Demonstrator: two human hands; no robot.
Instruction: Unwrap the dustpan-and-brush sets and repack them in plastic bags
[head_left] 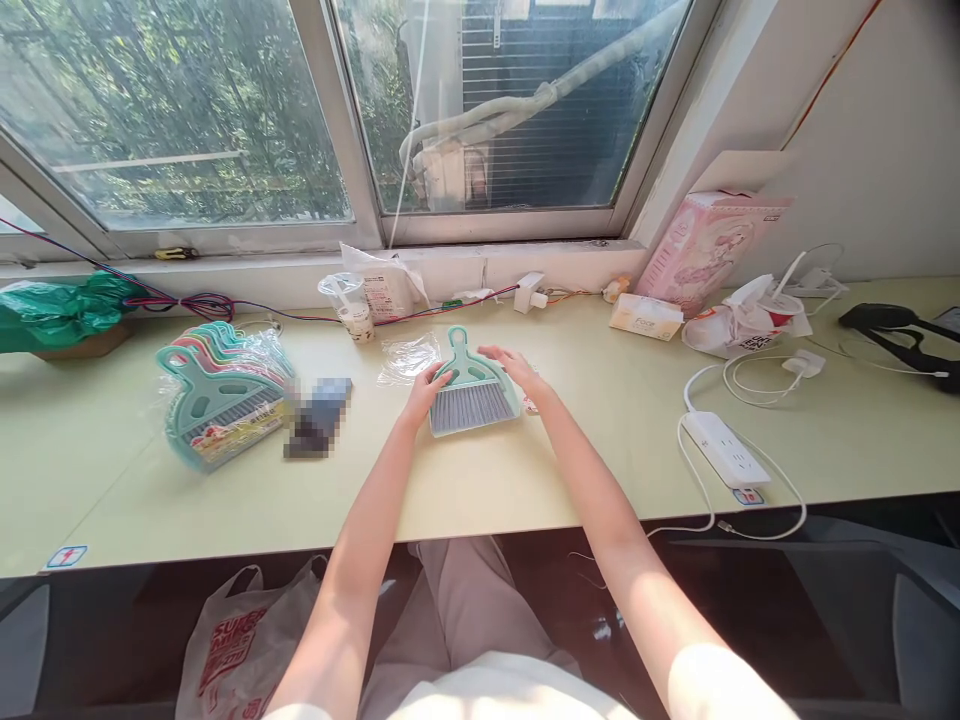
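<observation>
In front of me on the table lies a mint-green mini dustpan (514, 408) with a grey-bristled hand brush (474, 405) nested in it, its looped handle pointing toward the window. My left hand (424, 393) grips the left edge of the set, thumb and fingers around its rim. My right hand (516, 368) is at the upper right edge, fingers stretched out toward the handle; whether it touches is hard to tell. Partly hidden by my right wrist is a small printed piece (531, 404). Crumpled clear plastic wrap (409, 358) lies just beyond my left hand.
A stack of dustpan sets (225, 400) in clear wrapping stands left, beside a pixelated dark object (319, 418). A plastic cup (349, 308) is near the window. Toward the right are a tissue pack (646, 316), a pink box (712, 245) and a power strip (726, 450) with cables.
</observation>
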